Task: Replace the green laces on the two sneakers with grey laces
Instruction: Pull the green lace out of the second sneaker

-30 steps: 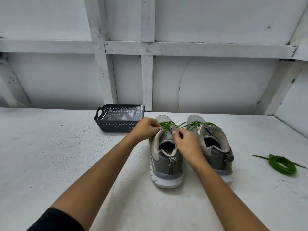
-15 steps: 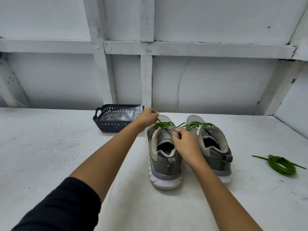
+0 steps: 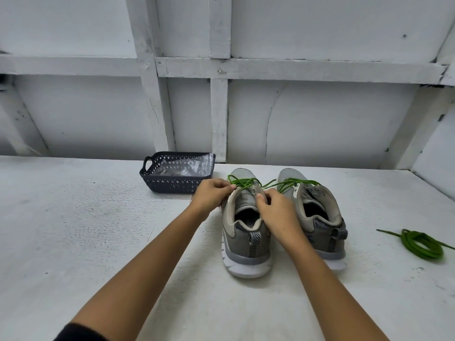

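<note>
Two grey sneakers stand side by side on the white table, heels toward me. The left sneaker carries a green lace across its top. My left hand pinches that lace at the shoe's left side. My right hand grips the upper right edge of the same shoe near the tongue. The right sneaker has its own green lace, loose across the front. No grey lace shows plainly.
A dark perforated basket with clear plastic packaging inside stands behind the left sneaker. A coiled green lace lies on the table at the right. A white panelled wall rises behind.
My left hand pulled up and away to the left with the lace, then came back down to the shoe's left side. My right hand stayed on the shoe.
</note>
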### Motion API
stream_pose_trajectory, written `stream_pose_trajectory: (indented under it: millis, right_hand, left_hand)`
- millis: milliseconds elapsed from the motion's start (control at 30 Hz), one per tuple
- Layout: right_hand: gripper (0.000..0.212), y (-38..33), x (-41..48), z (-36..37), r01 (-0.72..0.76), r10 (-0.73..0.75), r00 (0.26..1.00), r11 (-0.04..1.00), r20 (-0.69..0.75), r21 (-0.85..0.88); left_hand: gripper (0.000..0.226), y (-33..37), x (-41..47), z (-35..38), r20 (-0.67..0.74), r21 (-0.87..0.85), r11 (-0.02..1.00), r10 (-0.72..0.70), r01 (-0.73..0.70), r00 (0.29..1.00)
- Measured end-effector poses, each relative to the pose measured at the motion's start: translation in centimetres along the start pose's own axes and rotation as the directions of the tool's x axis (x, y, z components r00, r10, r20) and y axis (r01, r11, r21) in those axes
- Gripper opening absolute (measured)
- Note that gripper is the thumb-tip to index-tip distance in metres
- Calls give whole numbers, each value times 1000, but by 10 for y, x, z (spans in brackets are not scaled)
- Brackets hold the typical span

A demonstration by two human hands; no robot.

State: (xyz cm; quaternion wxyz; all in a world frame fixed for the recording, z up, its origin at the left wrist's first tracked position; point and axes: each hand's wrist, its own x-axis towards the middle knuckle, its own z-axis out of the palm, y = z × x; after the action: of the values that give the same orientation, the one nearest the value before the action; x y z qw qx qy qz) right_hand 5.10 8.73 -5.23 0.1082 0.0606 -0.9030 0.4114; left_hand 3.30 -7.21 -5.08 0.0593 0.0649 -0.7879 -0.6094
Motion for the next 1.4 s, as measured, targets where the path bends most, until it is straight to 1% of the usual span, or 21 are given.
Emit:
stream_pose_trajectory:
  millis: [67, 100, 167, 200, 233, 300, 367, 467, 567, 633, 667, 767, 800, 833, 933, 1000, 1033, 1167, 1233, 1333, 1400]
  right_hand:
    - [24, 0, -1, -1, -3, 3, 1000, 1000, 6, 9]
    - [24, 0, -2, -1, -3, 3, 1000, 1000, 9, 13]
    - [24, 0, -2, -2, -5, 4, 1000, 1000, 12, 15]
    - [24, 0, -1, -1, -6, 6, 1000, 1000, 12, 15]
    - [25, 0, -1, -1, -6, 6, 1000, 1000, 11, 13]
    - [26, 0, -1, -1, -4, 4, 1000, 1000, 11, 12]
    - [26, 0, -2, -2, 0, 0, 1000, 1000, 12, 13]
    - [27, 1, -1, -1, 1, -1, 1000, 1000, 7, -1]
    - [29, 1, 1, 1, -8, 8, 1000, 1000, 11, 0]
    - [29, 1, 0, 1, -14, 14, 1000, 1000, 13, 13]
    - [28, 2, 0, 1, -16, 16, 1000, 1000, 13, 20]
    - [27, 2, 0, 0, -11, 11, 1000, 1000, 16, 19]
    - [27, 2, 0, 1, -9, 9, 1000, 1000, 17, 15]
    - [27, 2, 0, 0, -7, 7, 1000, 1000, 16, 17]
    - [28, 2, -1, 0, -4, 4, 1000, 1000, 7, 25]
    - [27, 1, 0, 0, 0, 0, 1000, 1000, 9, 21]
    - [27, 1, 0, 0, 3, -3, 1000, 1000, 9, 16]
    - [27, -1, -1, -1, 8, -9, 1000, 1000, 12, 6]
    - [28, -1, -2, -1, 7, -8, 1000, 1000, 19, 18]
    - [27, 0, -2, 0, -3, 2, 1000, 999, 22, 33]
    - [26, 1, -1, 0, -5, 5, 1000, 999, 22, 31]
  left_hand:
    - [10, 2, 2, 1, 2, -60, 998, -29, 29, 1000]
    - [11, 5, 5, 0, 2, -169, 983, -77, 76, 997]
    - [17, 15, 13, -5, 18, -493, 845, -229, 208, 973]
    - [20, 19, 16, -8, 39, -605, 757, -285, 249, 958]
    - [21, 22, 20, -12, 61, -634, 722, -311, 278, 948]
    - [22, 23, 22, -15, 90, -516, 804, -294, 297, 952]
    - [27, 19, 18, -17, 127, -298, 915, -243, 271, 962]
    - [20, 6, 8, -12, 166, -77, 980, -169, 184, 971]
    - [10, -3, 4, -7, 103, -139, 980, -131, 145, 986]
    - [9, 2, 7, -10, 63, -245, 959, -128, 140, 990]
    - [9, 8, 10, -14, 33, -351, 924, -149, 151, 988]
    - [15, 25, 18, -32, -44, -685, 717, -218, 129, 975]
    - [17, 27, 19, -36, -55, -694, 712, -203, 109, 978]
    - [20, 27, 19, -37, -48, -643, 758, -178, 106, 983]
    - [26, 14, 9, -27, 58, -266, 949, -157, 167, 986]
    - [21, 3, 3, -13, 91, -89, 983, -152, 160, 984]
    - [19, -1, 1, -7, 70, -78, 987, -132, 138, 989]
    - [15, 3, 1, -5, -60, -127, 991, -52, 45, 997]
    - [13, 16, 4, -18, -133, -304, 953, -46, 3, 990]
    - [14, 35, 9, -40, -258, -598, 797, -85, -90, 962]
    - [18, 36, 10, -43, -255, -554, 828, -72, -85, 964]
